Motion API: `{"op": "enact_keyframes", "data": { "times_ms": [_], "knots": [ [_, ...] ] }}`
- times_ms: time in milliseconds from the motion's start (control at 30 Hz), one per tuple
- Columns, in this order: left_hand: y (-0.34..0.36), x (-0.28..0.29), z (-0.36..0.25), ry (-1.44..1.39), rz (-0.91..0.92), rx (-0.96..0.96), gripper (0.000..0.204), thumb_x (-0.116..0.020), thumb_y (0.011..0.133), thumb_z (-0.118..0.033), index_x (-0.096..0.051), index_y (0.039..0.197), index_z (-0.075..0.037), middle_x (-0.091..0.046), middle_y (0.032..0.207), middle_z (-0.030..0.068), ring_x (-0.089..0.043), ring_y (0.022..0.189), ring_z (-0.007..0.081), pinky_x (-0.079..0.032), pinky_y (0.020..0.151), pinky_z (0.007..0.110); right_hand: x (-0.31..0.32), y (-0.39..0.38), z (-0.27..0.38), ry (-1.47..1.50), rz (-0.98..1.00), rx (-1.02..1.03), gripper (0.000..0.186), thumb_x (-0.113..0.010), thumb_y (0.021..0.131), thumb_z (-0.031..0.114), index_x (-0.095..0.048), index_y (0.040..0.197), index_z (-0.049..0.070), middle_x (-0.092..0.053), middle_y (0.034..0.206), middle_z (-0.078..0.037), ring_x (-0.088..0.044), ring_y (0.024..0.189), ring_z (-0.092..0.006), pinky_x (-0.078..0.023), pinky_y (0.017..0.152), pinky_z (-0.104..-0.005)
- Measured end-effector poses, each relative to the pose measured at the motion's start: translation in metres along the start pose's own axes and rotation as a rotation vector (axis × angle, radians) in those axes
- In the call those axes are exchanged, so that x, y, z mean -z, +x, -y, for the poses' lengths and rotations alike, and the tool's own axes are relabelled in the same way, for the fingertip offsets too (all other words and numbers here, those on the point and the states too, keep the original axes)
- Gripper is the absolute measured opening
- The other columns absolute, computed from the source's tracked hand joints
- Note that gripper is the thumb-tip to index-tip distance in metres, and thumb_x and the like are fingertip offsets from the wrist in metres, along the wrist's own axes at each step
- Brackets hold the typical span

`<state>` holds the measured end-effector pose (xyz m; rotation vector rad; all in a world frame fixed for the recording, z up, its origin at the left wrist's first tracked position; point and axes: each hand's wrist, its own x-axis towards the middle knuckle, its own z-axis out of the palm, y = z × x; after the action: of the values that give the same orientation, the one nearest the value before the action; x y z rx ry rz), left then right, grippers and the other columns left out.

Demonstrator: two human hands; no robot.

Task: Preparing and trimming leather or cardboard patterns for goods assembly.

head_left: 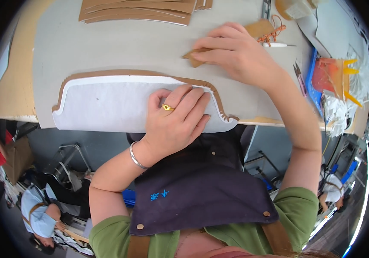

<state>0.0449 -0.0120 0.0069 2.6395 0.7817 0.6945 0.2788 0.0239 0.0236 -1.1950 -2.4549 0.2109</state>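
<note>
A curved panel [107,103], white-faced with a brown leather-like border, lies along the table's near edge. Its brown border is notched into small cuts at the right-hand curve. My left hand [180,116], with a ring on one finger, rests on the panel's right part, fingers spread and pressing down. Beyond the panel my right hand [236,53] pinches a small flat brown piece [198,58] just above or on the table; its exact kind is unclear. Another flat tan piece [259,28] lies beside that hand, next to a tangle of orange cord [274,30].
A stack of brown sheets [137,12] sits at the far side. To the right are a white-handled awl [277,44], small pointed snips [300,79], a jar [294,8], and a blue bin [312,81] with yellow-tipped things and white scraps. Other people sit at both sides.
</note>
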Motion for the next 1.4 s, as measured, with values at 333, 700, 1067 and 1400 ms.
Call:
{"op": "enact_keyframes", "data": {
  "times_ms": [333, 700, 1067, 1400],
  "knots": [
    [-0.011, -0.009, -0.009, -0.104, -0.102, 0.069, 0.033, -0.068, 0.076, -0.008, -0.066, 0.109, -0.007, -0.062, 0.112, 0.0039, -0.059, 0.107, 0.0232, -0.042, 0.089, 0.037, 0.033, -0.043, 0.031, -0.063, 0.171, -0.032, 0.025, -0.064, 0.072, 0.008, -0.072, 0.095, 0.01, -0.068, 0.108, 0.003, -0.059, 0.099, -0.0193, -0.045, 0.09, -0.0358],
    [-0.009, -0.002, -0.012, 0.012, -0.022, 0.085, 0.039, -0.069, 0.075, -0.013, -0.067, 0.114, -0.01, -0.058, 0.116, 0.0029, -0.053, 0.11, 0.022, -0.039, 0.09, 0.038, 0.036, -0.03, 0.026, -0.097, 0.154, 0.167, 0.023, -0.065, 0.071, 0.015, -0.072, 0.092, 0.011, -0.066, 0.105, 0.005, -0.057, 0.098, -0.0167, -0.042, 0.093, -0.036],
    [-0.014, -0.004, -0.008, 0.005, -0.036, 0.08, 0.037, -0.07, 0.076, -0.019, -0.068, 0.112, -0.01, -0.058, 0.116, 0.0035, -0.053, 0.109, 0.0221, -0.04, 0.091, 0.039, 0.017, -0.001, 0.024, -0.132, 0.065, 0.291, 0.021, -0.068, 0.066, 0.016, -0.07, 0.086, 0.01, -0.061, 0.09, 0.008, -0.056, 0.095, -0.0146, -0.041, 0.091, -0.0346],
    [-0.016, -0.009, -0.005, 0.014, -0.072, 0.062, 0.037, -0.07, 0.077, -0.021, -0.068, 0.114, -0.011, -0.058, 0.118, 0.0041, -0.053, 0.108, 0.0216, -0.041, 0.095, 0.041, 0.001, 0.022, 0.024, -0.137, 0.029, 0.316, 0.021, -0.067, 0.067, 0.016, -0.069, 0.088, 0.011, -0.06, 0.087, 0.007, -0.056, 0.094, -0.0142, -0.04, 0.09, -0.0344]
  ]
}}
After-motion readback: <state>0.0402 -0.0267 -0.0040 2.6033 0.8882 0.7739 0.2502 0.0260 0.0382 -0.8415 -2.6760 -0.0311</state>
